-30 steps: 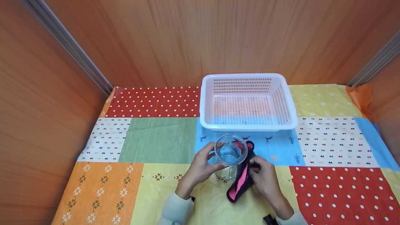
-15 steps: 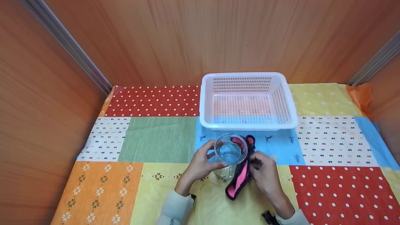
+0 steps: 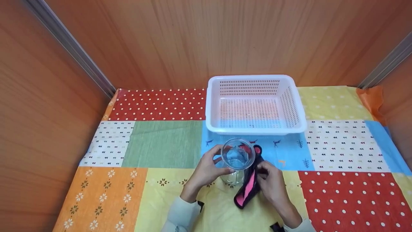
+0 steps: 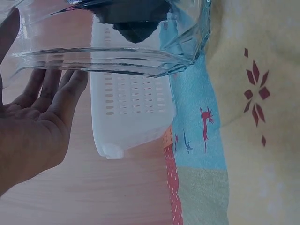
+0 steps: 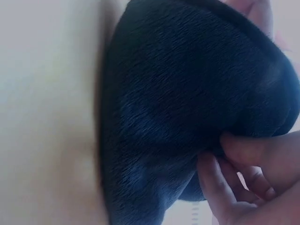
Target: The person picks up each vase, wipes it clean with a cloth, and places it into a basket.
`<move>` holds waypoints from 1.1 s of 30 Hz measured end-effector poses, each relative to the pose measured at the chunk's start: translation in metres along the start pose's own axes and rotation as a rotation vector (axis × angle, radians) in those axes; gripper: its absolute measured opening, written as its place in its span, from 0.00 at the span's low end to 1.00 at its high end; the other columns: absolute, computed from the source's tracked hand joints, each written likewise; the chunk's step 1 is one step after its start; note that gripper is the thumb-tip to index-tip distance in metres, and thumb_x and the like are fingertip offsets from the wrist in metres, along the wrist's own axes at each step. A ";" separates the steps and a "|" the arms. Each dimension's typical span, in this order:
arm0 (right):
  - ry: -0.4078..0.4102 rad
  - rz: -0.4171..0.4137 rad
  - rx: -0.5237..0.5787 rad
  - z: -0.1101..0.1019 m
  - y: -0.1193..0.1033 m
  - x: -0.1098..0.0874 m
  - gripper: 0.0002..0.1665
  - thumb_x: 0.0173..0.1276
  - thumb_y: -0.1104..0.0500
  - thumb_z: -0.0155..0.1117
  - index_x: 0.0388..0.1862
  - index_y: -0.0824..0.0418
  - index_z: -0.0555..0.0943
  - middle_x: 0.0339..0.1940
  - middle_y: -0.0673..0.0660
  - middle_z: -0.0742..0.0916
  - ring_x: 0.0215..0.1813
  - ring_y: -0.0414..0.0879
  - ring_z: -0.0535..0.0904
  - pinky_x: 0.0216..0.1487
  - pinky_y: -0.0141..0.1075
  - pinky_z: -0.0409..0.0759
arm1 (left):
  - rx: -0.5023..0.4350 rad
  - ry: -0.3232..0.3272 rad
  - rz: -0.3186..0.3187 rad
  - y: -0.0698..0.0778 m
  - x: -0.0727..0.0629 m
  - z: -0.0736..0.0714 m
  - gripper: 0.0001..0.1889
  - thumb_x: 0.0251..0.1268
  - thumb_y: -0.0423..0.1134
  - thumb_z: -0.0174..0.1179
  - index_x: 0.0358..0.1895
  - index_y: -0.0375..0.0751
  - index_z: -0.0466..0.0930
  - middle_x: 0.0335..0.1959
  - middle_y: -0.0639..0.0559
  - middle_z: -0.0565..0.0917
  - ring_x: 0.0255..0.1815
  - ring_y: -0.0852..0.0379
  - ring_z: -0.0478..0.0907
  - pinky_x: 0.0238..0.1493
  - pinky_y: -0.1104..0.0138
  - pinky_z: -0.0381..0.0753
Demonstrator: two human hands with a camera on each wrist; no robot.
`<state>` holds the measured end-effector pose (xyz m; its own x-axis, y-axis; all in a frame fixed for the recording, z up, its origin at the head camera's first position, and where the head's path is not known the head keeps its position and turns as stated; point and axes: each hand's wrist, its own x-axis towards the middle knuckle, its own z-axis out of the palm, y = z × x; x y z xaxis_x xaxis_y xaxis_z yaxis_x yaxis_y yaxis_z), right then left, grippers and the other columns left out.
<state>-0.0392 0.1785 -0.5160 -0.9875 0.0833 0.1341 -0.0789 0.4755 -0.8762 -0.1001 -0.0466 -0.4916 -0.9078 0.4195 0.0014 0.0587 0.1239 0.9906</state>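
Note:
My left hand (image 3: 206, 166) holds a clear glass jar (image 3: 237, 158) near its round open mouth, thumb on the near side and fingers on the far side. The jar stands upright over the yellow patch, and its angular lower walls (image 4: 183, 61) show in the left wrist view. In my right hand (image 3: 272, 178) is a dark cloth (image 5: 159, 89) with a pink face, pinched between thumb and fingers. This cloth lies along the jar's right side, its pink strip (image 3: 249, 187) showing in the head view. Part of it also shows through the glass.
Behind the jar sits a white perforated plastic basket (image 3: 256, 130) with nothing in it. A patchwork-print tablecloth (image 3: 167, 145) covers the table. Wood-grain panels (image 3: 193, 42) rise at the back and both sides.
The cloth and my right hand shifted slightly up along the jar's side half a second ago, then came back down toward me. My left hand and the jar have stayed in place.

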 end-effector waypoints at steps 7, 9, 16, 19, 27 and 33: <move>0.016 -0.001 0.047 -0.007 -0.020 0.004 0.15 0.61 0.84 0.66 0.36 0.66 0.85 0.39 0.59 0.87 0.49 0.56 0.88 0.49 0.44 0.91 | -0.009 0.003 0.001 0.000 0.000 0.001 0.33 0.56 0.21 0.75 0.68 0.30 0.75 0.64 0.37 0.79 0.68 0.32 0.72 0.74 0.49 0.75; 0.018 -0.009 0.060 -0.009 -0.025 0.006 0.15 0.62 0.84 0.66 0.36 0.66 0.85 0.38 0.58 0.87 0.48 0.56 0.88 0.49 0.43 0.91 | -0.006 0.002 0.003 0.000 0.000 0.001 0.33 0.57 0.21 0.75 0.67 0.31 0.76 0.64 0.39 0.79 0.68 0.32 0.72 0.74 0.51 0.76; 0.022 0.019 0.092 -0.010 -0.024 0.006 0.13 0.64 0.82 0.68 0.38 0.67 0.85 0.40 0.60 0.87 0.48 0.56 0.88 0.49 0.40 0.91 | 0.000 -0.007 0.019 -0.003 0.000 0.001 0.31 0.57 0.22 0.75 0.66 0.35 0.77 0.63 0.43 0.80 0.68 0.33 0.73 0.73 0.51 0.76; 0.021 0.002 0.093 -0.007 -0.018 0.006 0.14 0.62 0.83 0.68 0.39 0.67 0.85 0.40 0.61 0.87 0.48 0.56 0.88 0.49 0.42 0.91 | 0.002 0.000 0.018 -0.004 0.000 0.000 0.31 0.56 0.23 0.75 0.65 0.36 0.78 0.63 0.42 0.80 0.67 0.34 0.73 0.73 0.51 0.77; -0.007 0.010 0.070 -0.002 0.003 0.002 0.14 0.60 0.82 0.68 0.37 0.67 0.82 0.40 0.61 0.88 0.46 0.53 0.87 0.45 0.38 0.90 | 0.002 0.000 0.016 -0.003 -0.001 0.000 0.31 0.55 0.22 0.75 0.65 0.36 0.78 0.63 0.36 0.78 0.67 0.34 0.73 0.73 0.52 0.77; -0.016 0.086 0.085 -0.003 0.004 0.003 0.14 0.60 0.81 0.68 0.43 0.70 0.84 0.42 0.63 0.89 0.46 0.54 0.88 0.43 0.32 0.88 | 0.010 -0.001 0.024 -0.004 -0.001 0.000 0.32 0.57 0.23 0.75 0.66 0.36 0.78 0.64 0.43 0.79 0.67 0.33 0.73 0.73 0.49 0.76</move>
<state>-0.0425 0.1835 -0.5180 -0.9931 0.1059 0.0501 -0.0047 0.3916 -0.9201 -0.0996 -0.0473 -0.4956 -0.9055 0.4237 0.0251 0.0846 0.1223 0.9889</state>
